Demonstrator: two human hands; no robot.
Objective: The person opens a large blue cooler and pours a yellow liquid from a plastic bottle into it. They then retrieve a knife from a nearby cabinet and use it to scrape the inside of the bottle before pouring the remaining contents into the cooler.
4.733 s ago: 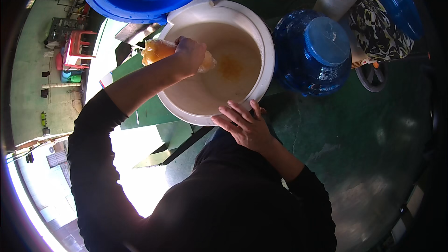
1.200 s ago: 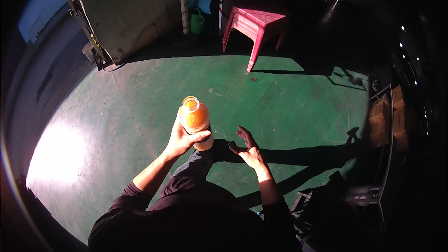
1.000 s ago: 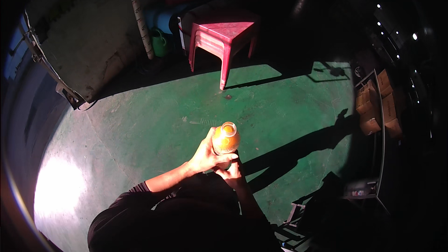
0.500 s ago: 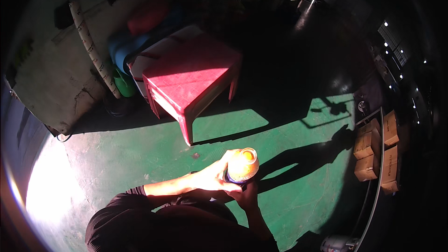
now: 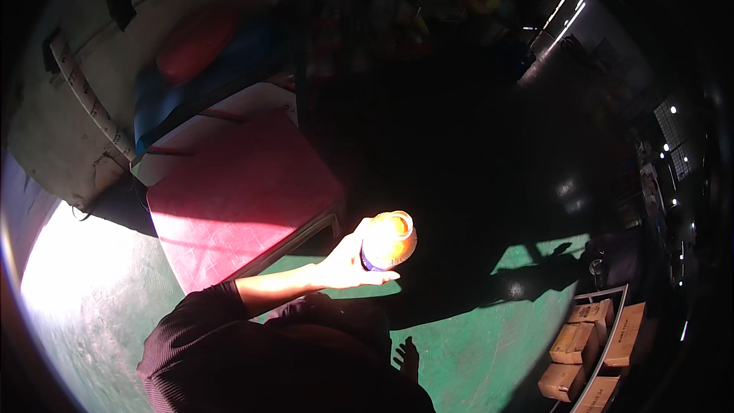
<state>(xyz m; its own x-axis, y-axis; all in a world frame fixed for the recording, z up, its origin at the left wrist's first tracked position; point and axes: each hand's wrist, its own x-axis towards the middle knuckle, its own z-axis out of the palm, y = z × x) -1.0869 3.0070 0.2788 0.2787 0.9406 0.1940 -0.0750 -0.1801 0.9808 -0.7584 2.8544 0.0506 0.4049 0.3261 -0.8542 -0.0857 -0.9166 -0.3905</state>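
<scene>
My left hand (image 5: 348,266) is wrapped around a rounded bottle (image 5: 388,245) and holds it up in bright sunlight. The bottle glows orange, with an uncapped mouth at the top and a dark blue band low on its side. Glare washes out its surface, so I cannot make out its contents. Lower down, in shadow, my right hand (image 5: 409,358) is apart from the bottle, its fingers spread and holding nothing.
A red plastic table (image 5: 245,176) stands ahead on the left, half in sun. Behind it lie a blue item and a red item (image 5: 197,42). A patterned tube (image 5: 90,103) leans on the wall. Cardboard boxes (image 5: 575,343) sit by a metal rail on the green floor (image 5: 466,336).
My right hand has left the bottle and dropped lower, its fingers spreading. The left hand alone holds the bottle, slightly higher in view. My view has shifted, and the red table appears closer.
</scene>
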